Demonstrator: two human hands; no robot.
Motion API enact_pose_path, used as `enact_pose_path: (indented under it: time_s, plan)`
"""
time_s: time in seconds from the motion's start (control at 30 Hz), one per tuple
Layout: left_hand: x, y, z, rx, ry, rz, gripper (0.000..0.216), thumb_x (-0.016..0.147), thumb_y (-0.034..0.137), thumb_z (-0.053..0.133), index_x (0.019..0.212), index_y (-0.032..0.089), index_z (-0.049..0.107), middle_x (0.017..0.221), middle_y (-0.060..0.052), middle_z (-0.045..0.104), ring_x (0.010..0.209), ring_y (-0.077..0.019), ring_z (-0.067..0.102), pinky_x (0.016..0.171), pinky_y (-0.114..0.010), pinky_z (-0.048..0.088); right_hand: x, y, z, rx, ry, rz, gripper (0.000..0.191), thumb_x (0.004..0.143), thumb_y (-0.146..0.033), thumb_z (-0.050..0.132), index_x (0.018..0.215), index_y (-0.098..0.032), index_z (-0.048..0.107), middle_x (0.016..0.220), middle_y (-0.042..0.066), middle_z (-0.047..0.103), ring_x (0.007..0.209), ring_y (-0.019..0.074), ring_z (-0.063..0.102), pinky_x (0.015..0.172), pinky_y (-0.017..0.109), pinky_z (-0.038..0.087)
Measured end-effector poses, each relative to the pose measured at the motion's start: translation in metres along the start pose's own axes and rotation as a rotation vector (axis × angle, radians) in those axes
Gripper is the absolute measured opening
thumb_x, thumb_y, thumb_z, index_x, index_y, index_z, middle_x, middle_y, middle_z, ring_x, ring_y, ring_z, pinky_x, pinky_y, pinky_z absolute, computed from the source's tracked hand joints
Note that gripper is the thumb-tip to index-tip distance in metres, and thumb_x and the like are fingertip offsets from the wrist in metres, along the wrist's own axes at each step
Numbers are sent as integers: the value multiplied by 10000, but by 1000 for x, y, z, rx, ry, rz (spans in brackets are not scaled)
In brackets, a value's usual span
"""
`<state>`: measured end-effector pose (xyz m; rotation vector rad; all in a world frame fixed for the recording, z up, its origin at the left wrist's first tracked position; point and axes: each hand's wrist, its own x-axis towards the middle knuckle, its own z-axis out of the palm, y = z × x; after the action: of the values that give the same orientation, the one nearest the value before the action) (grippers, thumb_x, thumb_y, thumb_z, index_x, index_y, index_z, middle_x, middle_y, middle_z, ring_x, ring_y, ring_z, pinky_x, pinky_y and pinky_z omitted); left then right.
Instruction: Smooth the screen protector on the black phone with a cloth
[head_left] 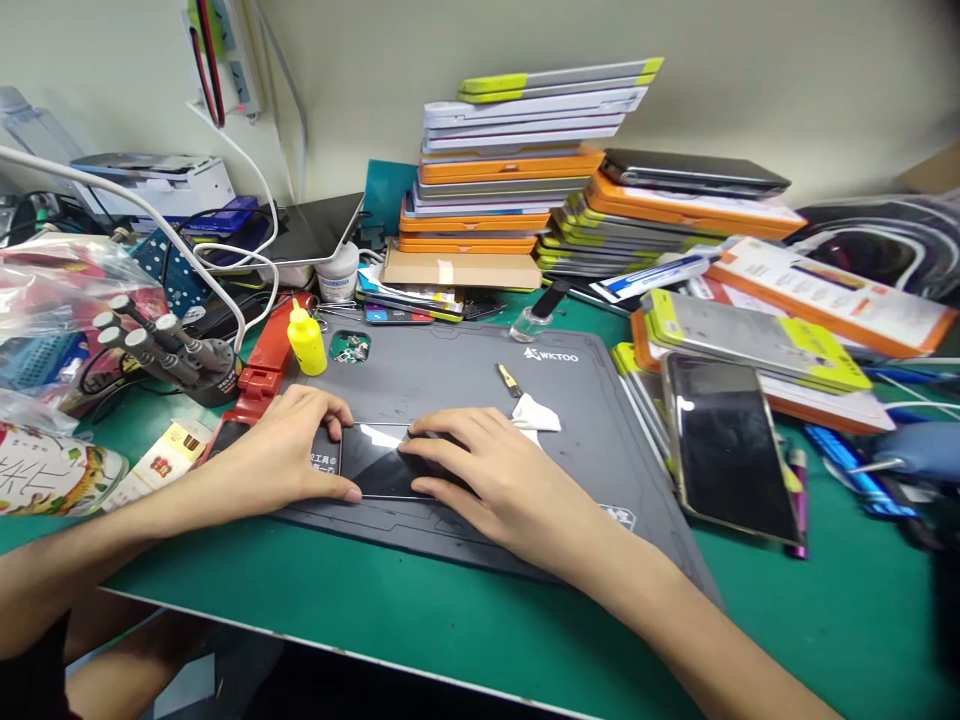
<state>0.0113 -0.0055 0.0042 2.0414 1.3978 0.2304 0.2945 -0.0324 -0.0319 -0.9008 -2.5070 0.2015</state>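
Note:
A phone (379,467) with a glossy black face lies sideways on the grey work mat (442,375), a bright reflection across its top. My left hand (289,440) holds its left end, thumb at the near edge and fingers at the far edge. The fingers of my right hand (480,470) curve over the phone's right end and hide it. Beyond my right hand, a crumpled white tissue (537,412) and a small yellow-and-black blade-like tool (509,380) lie on the mat. A yellow squeeze bottle (306,340) stands past my left hand.
A glass bottle with a black cap (538,313) stands at the mat's far edge. Stacked boxes (480,190) rise along the wall. Another phone (731,445) rests on the right. Screwdrivers in a holder (169,350) and a red tool (262,360) are on the left.

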Motion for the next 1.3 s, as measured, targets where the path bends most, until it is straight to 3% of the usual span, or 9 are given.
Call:
enact_pose_path:
  time_s: [0.1, 0.27, 0.7, 1.03, 1.2, 1.3]
  plan:
    - [-1, -2, 1, 5, 2, 9, 600, 657, 528, 955, 1059, 248, 608, 1152, -42, 630, 1210, -323, 554, 1066, -471, 473, -1, 1, 1, -23, 18, 0, 259, 1093, -308, 621, 1297, -161, 681, 1277, 151, 739, 1141, 298, 713, 958, 475, 605]
    - [-3, -5, 2, 15, 16, 38, 556, 694, 493, 945, 1058, 248, 603, 1151, -33, 620, 1190, -309, 562, 1054, -457, 463, -3, 5, 2, -114, 107, 43, 437, 1047, -480, 677, 1274, -106, 679, 1317, 215, 708, 1272, 377, 669, 1035, 553, 595]
    - [-3, -6, 3, 17, 10, 42, 604, 708, 470, 940, 1156, 251, 599, 1147, -23, 619, 1213, -308, 561, 1070, -462, 451, -2, -1, 5, -66, 63, 66, 491, 1075, -544, 599, 1330, -136, 694, 1415, 220, 674, 1401, 387, 618, 1114, 607, 583]
    - [-4, -6, 4, 30, 15, 37, 651, 692, 468, 951, 1194, 269, 588, 1147, -16, 631, 1244, -317, 563, 1081, -462, 467, 2, -12, 8, 33, -26, 11, 693, 975, -702, 658, 1428, -178, 665, 1538, 209, 575, 1573, 402, 456, 1314, 732, 302]
    - [-5, -11, 6, 37, 32, 72, 639, 711, 466, 953, 1194, 276, 580, 1152, -7, 614, 1205, -297, 566, 1052, -443, 466, 8, -18, 10, 60, -65, -59, 740, 953, -719, 674, 1473, -193, 648, 1557, 183, 585, 1608, 389, 409, 1330, 715, 266]
    - [-4, -13, 6, 38, 35, 86, 648, 712, 484, 953, 1203, 275, 586, 1136, -8, 624, 1196, -297, 570, 1041, -443, 466, 9, -16, 10, 22, -16, -29, 602, 1018, -657, 624, 1415, -210, 695, 1517, 166, 620, 1579, 367, 458, 1335, 697, 283]
